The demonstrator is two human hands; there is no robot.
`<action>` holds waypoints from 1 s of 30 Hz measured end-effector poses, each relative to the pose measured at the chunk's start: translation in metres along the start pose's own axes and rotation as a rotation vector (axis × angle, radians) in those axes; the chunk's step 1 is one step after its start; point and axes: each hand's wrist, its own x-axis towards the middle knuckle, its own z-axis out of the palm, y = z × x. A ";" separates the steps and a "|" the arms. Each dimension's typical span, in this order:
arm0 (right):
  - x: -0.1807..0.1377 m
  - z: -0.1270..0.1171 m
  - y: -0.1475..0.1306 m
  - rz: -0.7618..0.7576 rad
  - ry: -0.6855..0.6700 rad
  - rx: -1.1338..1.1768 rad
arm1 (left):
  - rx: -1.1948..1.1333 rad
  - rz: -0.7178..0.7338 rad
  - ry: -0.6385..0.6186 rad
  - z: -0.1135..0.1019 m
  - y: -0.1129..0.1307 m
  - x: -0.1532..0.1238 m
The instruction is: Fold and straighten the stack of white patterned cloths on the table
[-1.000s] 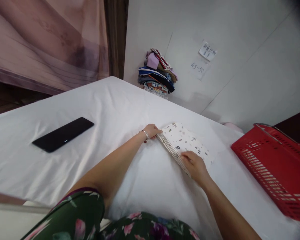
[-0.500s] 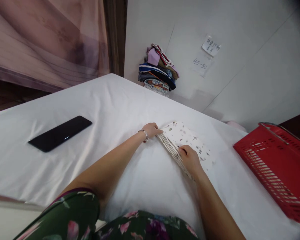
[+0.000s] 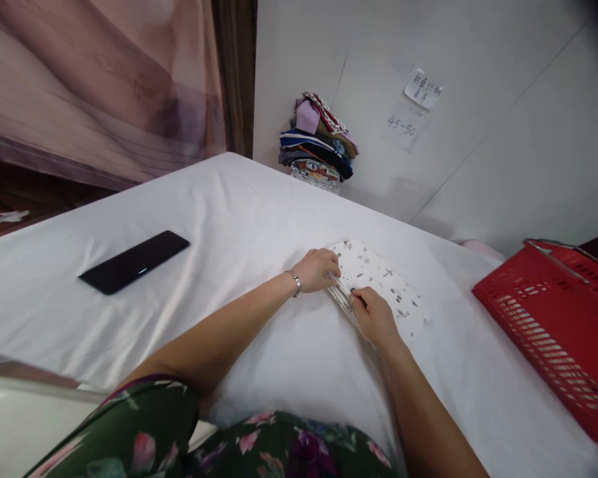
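Observation:
A folded white cloth with small printed figures (image 3: 383,285) lies on the white sheet (image 3: 239,219) in front of me. My left hand (image 3: 319,269), a bracelet on its wrist, has its fingers curled onto the cloth's near left edge. Close beside it, my right hand (image 3: 371,315) pinches the same striped edge from the near side. Both hands grip the cloth, and it stays flat on the sheet.
A black phone (image 3: 133,261) lies on the sheet to the left. A red plastic basket (image 3: 553,325) stands at the right. A stack of folded clothes (image 3: 317,143) sits against the back wall under paper notes (image 3: 422,88).
My two hands have moved closer together along the cloth's near edge; the left slid right, the right slid up and left. The cloth has stayed in place.

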 end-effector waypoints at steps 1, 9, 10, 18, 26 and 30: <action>0.000 0.001 0.002 0.005 0.010 0.016 | 0.007 0.013 0.010 0.002 0.001 -0.001; 0.000 0.000 0.001 0.041 0.079 0.016 | 0.062 -0.009 0.112 0.021 0.000 -0.002; 0.000 -0.001 -0.001 0.041 0.075 0.003 | 0.057 -0.016 0.121 0.022 0.001 -0.002; 0.001 0.002 -0.001 0.048 0.064 -0.051 | 0.033 -0.038 0.200 0.011 0.008 -0.003; 0.001 0.004 -0.003 0.059 0.085 -0.068 | 0.243 0.098 0.038 0.011 0.018 -0.017; -0.002 0.002 -0.008 0.028 0.035 -0.130 | 0.296 0.091 0.020 0.018 0.023 -0.015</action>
